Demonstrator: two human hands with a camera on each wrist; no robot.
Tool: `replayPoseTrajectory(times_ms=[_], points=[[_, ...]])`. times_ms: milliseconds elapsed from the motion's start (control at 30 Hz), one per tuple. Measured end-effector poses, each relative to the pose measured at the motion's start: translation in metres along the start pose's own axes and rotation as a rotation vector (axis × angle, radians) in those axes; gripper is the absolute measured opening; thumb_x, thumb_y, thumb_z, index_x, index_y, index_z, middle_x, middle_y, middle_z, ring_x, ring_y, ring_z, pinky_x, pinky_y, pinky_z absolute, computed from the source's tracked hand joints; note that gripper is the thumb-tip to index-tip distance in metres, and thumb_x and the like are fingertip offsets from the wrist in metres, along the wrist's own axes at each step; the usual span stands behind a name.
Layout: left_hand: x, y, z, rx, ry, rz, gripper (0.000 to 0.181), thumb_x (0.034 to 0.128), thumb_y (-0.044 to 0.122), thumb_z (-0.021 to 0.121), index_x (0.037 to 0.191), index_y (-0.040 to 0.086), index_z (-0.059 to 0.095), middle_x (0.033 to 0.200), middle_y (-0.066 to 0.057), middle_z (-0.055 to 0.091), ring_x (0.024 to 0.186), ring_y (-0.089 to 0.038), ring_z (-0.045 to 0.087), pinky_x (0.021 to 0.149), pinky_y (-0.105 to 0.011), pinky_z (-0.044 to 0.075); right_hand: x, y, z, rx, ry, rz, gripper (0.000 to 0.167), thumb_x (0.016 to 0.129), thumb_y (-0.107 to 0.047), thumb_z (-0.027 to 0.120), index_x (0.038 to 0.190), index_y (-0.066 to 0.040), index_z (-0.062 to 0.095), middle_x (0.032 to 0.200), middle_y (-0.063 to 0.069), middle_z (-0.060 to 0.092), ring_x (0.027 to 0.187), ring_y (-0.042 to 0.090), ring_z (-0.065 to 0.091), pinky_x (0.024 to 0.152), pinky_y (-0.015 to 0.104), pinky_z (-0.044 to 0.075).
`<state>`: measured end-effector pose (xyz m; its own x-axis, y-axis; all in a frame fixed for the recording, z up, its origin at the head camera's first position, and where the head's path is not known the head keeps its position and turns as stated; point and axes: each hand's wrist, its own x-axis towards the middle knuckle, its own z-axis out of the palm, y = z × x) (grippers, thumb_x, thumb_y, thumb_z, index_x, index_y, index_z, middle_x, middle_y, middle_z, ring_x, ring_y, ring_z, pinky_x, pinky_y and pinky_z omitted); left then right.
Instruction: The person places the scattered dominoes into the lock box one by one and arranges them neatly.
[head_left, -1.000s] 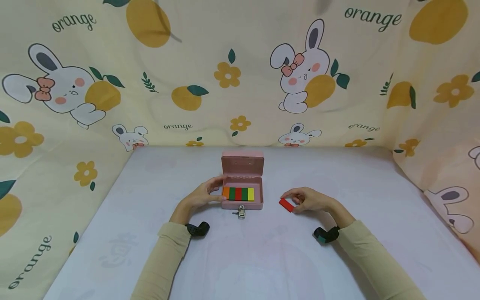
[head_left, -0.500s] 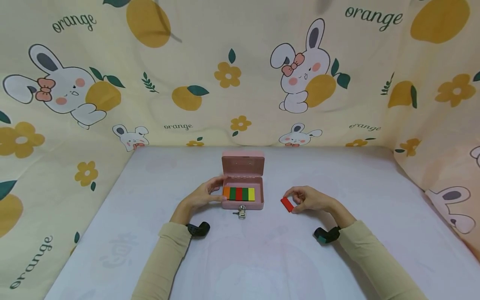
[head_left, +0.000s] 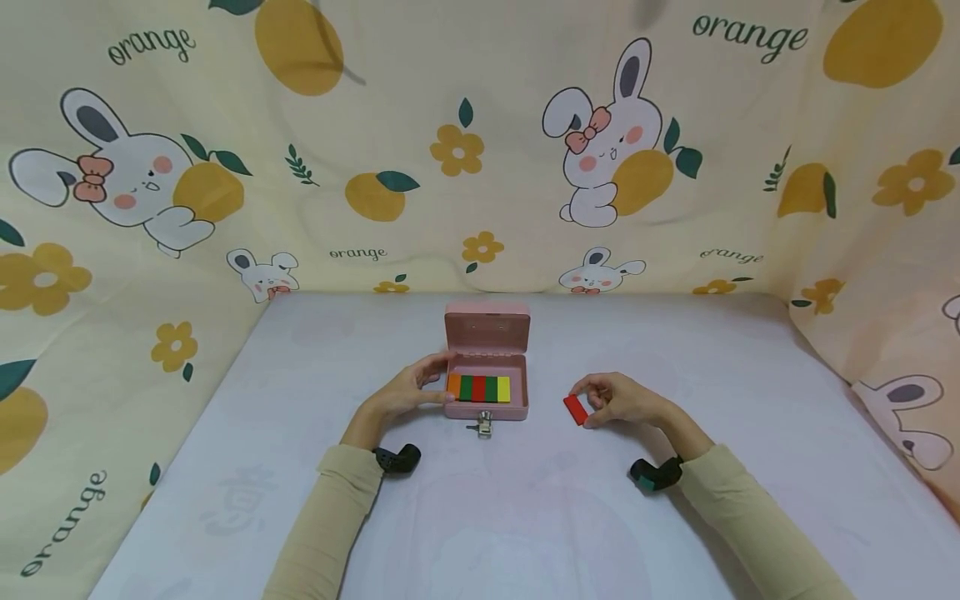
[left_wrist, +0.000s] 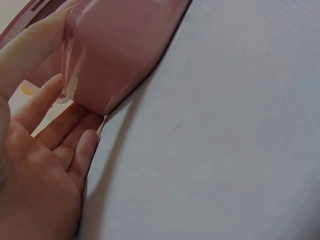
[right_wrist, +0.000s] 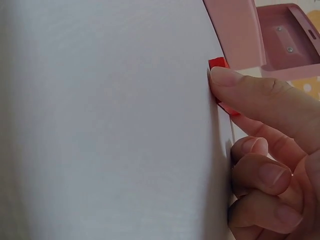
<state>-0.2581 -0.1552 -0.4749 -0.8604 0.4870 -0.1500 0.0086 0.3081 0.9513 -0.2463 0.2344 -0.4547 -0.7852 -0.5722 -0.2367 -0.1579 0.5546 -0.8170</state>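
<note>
A pink cash box (head_left: 523, 392) stands on the table with its lid (head_left: 487, 329) raised. My left hand (head_left: 401, 390) holds the box's left side, thumb at the front corner and fingers toward the back; in the left wrist view the fingers lie about a box corner. Inside, several coloured blocks (head_left: 478, 388) lie in a row: orange, green, red, green and yellow. To the right of the box, my right hand (head_left: 618, 398) pinches a small flat red block (head_left: 575, 409) between thumb and fingers, at or just above the table. The thumb partly covers this block in the right wrist view.
A lock with keys (head_left: 483, 425) hangs at the box's front. The white tabletop (head_left: 480, 517) spreads around the hands. A cloth backdrop (head_left: 517, 183) printed with rabbits and oranges rises behind and at both sides. Black wrist cameras (head_left: 399, 458) sit on both wrists.
The red block has turned slightly to a steeper slant in my right hand, its far end shifting a little to the right. My left hand and the box stay in place.
</note>
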Motion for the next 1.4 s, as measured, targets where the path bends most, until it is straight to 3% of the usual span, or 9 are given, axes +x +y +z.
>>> replayPoseTrajectory(times_ms=[1167,1400], points=[[-0.0018,0.0043,0.0005,0.001,0.008,-0.019,0.076,0.0845,0.014,0.074,0.149,0.017,0.034,0.163,-0.006,0.024,0.151,-0.032,0.021,0.125,-0.052,0.019,-0.0006,-0.0018,0.0036,0.024,0.063,0.026,0.045,0.077,-0.009,0.079,0.116,0.004,0.06,0.075,0.0,0.044,0.07,0.008,0.045,0.065,0.022,0.037],[-0.0022,0.0027,-0.0001,0.022,-0.003,0.011,0.079,0.0835,0.02,0.075,0.15,0.014,0.032,0.162,-0.011,0.023,0.15,-0.035,0.022,0.124,-0.053,0.021,-0.0019,-0.0065,0.0056,0.033,0.081,0.046,0.047,0.078,-0.01,0.079,0.118,0.004,0.058,0.074,0.0,0.045,0.073,0.011,0.046,0.067,0.025,0.039]])
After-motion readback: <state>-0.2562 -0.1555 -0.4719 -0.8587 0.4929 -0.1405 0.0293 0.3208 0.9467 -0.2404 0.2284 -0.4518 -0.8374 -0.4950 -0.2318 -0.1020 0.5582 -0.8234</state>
